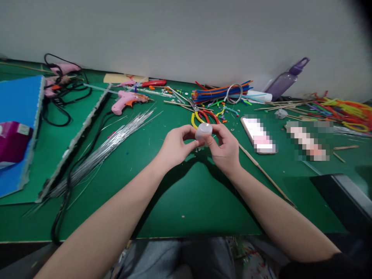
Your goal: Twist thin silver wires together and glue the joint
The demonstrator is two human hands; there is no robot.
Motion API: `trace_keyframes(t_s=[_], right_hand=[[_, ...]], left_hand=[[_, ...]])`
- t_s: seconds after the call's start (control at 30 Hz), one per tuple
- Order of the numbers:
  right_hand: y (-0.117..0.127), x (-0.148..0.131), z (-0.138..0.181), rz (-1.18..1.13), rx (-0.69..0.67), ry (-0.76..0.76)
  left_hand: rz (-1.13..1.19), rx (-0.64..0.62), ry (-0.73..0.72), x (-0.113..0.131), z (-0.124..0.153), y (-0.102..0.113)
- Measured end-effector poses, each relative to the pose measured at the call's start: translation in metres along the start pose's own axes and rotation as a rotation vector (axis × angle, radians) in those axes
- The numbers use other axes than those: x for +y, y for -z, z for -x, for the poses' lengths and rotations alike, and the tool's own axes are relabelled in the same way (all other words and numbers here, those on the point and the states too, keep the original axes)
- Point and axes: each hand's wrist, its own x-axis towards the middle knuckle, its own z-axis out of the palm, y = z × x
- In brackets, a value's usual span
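Both my hands meet over the middle of the green table [188, 197]. My left hand [176, 146] and my right hand [225, 147] pinch a small pale, translucent rounded object [203, 131] between their fingertips, held a little above the tabletop. The fingers of both hands are curled around it. Just behind the object lie red-handled and yellow-handled pliers [203, 115]. A long thin wooden stick [266, 174] lies on the table to the right of my right hand.
A bundle of silver wires [110, 145] and a pink glue gun [128, 99] with black cables lie left. A blue foam board [17, 124] sits far left. Coloured pipe cleaners [221, 92], a phone [258, 135], a purple bottle [286, 79] and sticks lie behind and right.
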Motion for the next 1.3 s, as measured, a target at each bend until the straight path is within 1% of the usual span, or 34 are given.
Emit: trace_keyframes(t_s=[0.1,0.23,0.37,0.47,0.6,0.73,0.83,0.97,1.1,1.2,1.3], right_hand=[[-0.001,-0.001,0.0,0.001,0.011,-0.003],[-0.004,-0.004,-0.001,0.01,0.036,-0.036],[-0.006,-0.006,-0.003,0.036,0.041,-0.055],[-0.006,-0.004,-0.005,-0.015,0.028,-0.092],[-0.002,0.002,-0.007,-0.16,0.035,-0.101],[0.004,0.012,-0.01,-0.212,0.088,-0.133],[0.007,0.014,-0.012,-0.232,0.127,-0.169],[0.006,0.009,-0.011,-0.224,0.074,-0.144],[0.004,0.004,-0.008,-0.283,0.029,-0.117],[0.003,0.005,-0.006,-0.335,-0.035,-0.166],[0.001,0.008,-0.005,-0.367,-0.09,-0.24]], left_hand=[[0.0,0.03,0.017,0.003,0.0,-0.002],[0.013,0.068,-0.003,0.005,0.001,-0.005],[-0.004,0.067,0.002,0.003,0.001,-0.005],[-0.061,0.064,-0.001,0.001,0.0,-0.002],[-0.183,0.06,-0.09,0.002,0.001,0.0],[-0.321,0.011,-0.163,0.007,0.004,-0.001],[-0.359,0.064,-0.176,0.009,0.007,-0.002],[-0.251,0.122,-0.131,0.007,0.007,-0.001],[-0.151,0.171,-0.069,0.007,0.005,0.001],[-0.094,0.205,-0.062,0.007,0.004,0.003],[-0.016,0.204,-0.079,0.006,0.003,0.005]])
